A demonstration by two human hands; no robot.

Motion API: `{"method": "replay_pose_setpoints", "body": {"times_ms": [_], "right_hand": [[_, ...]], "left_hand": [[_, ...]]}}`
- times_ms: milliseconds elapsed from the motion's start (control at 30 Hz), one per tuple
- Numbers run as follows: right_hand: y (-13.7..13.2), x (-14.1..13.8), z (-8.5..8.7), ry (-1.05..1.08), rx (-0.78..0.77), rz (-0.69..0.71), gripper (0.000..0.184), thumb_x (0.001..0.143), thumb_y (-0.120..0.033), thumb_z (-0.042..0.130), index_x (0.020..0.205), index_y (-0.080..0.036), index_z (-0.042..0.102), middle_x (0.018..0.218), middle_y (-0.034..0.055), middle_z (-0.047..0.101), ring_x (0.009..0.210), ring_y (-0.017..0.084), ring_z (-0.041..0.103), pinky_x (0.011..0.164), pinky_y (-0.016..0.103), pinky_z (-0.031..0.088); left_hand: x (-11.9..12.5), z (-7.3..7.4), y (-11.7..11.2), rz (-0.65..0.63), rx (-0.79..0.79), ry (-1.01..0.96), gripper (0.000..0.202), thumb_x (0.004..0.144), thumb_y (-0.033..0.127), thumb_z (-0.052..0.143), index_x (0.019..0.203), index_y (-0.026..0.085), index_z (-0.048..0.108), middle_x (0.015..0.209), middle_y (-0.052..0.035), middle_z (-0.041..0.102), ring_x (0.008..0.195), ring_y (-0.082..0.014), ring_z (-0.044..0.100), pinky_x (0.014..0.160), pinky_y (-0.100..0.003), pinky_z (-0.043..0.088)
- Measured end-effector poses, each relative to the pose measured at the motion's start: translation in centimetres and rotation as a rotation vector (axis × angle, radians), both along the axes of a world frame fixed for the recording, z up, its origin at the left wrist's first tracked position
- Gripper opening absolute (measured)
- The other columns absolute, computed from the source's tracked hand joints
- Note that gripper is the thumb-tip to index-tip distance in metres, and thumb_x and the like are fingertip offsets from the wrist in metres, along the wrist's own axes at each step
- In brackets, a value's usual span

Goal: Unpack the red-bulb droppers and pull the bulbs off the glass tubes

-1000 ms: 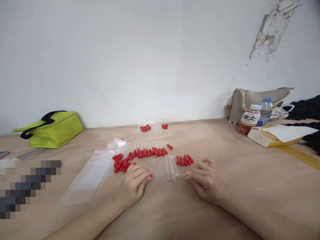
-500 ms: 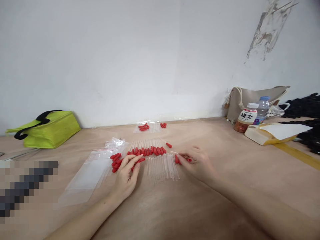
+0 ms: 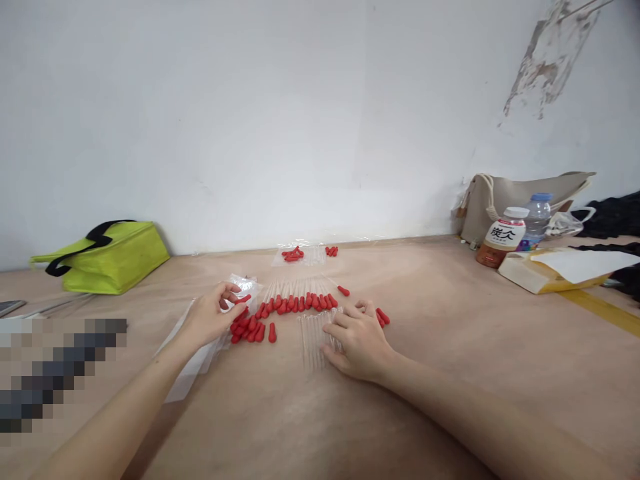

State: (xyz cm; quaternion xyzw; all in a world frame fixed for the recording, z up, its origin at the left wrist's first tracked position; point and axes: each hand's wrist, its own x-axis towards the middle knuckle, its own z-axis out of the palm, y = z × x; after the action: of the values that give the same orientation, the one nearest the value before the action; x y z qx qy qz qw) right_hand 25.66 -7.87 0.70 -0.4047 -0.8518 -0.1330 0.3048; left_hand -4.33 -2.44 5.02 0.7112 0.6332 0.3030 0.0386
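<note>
My left hand point(image 3: 213, 317) is over the left pile of red rubber bulbs point(image 3: 253, 330), pinching one red rubber bulb point(image 3: 243, 300) between thumb and fingers. My right hand point(image 3: 357, 340) lies over a row of clear glass tubes point(image 3: 311, 340), its thumb and fingers apart and touching or just above them; it hides the row's right part. Beyond both hands is a row of droppers point(image 3: 295, 303), red bulbs toward me and thin clear stems pointing away. One more dropper point(image 3: 343, 291) lies slanted at the row's right end. A few red bulbs point(image 3: 383, 317) show past my right hand.
Clear plastic bags point(image 3: 195, 360) lie under and beside my left arm. A bagged set with red bulbs point(image 3: 293, 254) is near the wall. At left is a lime-green bag point(image 3: 115, 260); at right are a drink bottle point(image 3: 503, 237), a water bottle point(image 3: 539, 217) and a grey bag point(image 3: 480, 207).
My left hand has moved left and up from the front of the bulb pile and now has a bulb. My right hand has moved left from the right-hand bulbs onto the glass tubes.
</note>
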Motion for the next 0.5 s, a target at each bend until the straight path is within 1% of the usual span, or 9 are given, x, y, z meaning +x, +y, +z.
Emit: {"method": "replay_pose_setpoints", "body": {"times_ms": [67,100,333,400,500], "right_hand": [[-0.16,-0.02,0.01,-0.006,-0.036,0.015,0.03,0.075,-0.048,0.053,0.073,-0.02,0.062,0.07,0.0018,0.059,0.075,0.017,0.046,0.078,0.038,0.022],[-0.19,-0.03,-0.01,-0.012,-0.047,0.017,0.033,0.074,-0.051,0.053,0.072,-0.019,0.062,0.071,0.0023,0.059,0.076,0.017,0.046,0.078,0.039,0.021],[-0.09,-0.17,-0.22,-0.048,-0.068,0.0,0.038,0.072,-0.054,0.053,0.071,-0.017,0.061,0.072,0.0033,0.06,0.075,0.017,0.046,0.078,0.04,0.021],[-0.13,-0.21,-0.26,-0.055,-0.063,-0.007,0.039,0.072,-0.055,0.053,0.071,-0.017,0.061,0.073,0.0034,0.06,0.076,0.018,0.046,0.078,0.04,0.021],[-0.18,-0.33,-0.37,-0.06,-0.056,-0.009,0.041,0.07,-0.058,0.054,0.072,-0.017,0.061,0.075,0.0036,0.061,0.076,0.018,0.046,0.077,0.039,0.022]], "left_hand": [[-0.73,-0.03,0.42,-0.026,-0.079,-0.001,0.035,0.068,0.048,0.056,0.091,0.02,0.054,0.084,-0.0012,0.063,0.063,-0.0152,0.055,0.06,-0.027,0.043],[-0.83,-0.09,0.48,-0.032,-0.103,0.001,0.035,0.068,0.048,0.056,0.089,0.02,0.055,0.084,-0.0016,0.063,0.062,-0.0151,0.055,0.06,-0.027,0.043],[-0.07,-0.24,0.19,-0.107,-0.251,0.025,0.03,0.068,0.047,0.056,0.078,0.02,0.058,0.074,-0.0006,0.065,0.061,-0.0158,0.054,0.058,-0.026,0.041],[-0.27,0.01,0.2,-0.087,-0.259,0.029,0.031,0.068,0.049,0.055,0.078,0.02,0.06,0.075,-0.0002,0.065,0.061,-0.0157,0.054,0.058,-0.026,0.041],[-0.64,0.65,0.13,-0.013,-0.227,0.028,0.034,0.068,0.052,0.054,0.079,0.021,0.061,0.074,0.0002,0.065,0.06,-0.0156,0.054,0.058,-0.026,0.04]]}}
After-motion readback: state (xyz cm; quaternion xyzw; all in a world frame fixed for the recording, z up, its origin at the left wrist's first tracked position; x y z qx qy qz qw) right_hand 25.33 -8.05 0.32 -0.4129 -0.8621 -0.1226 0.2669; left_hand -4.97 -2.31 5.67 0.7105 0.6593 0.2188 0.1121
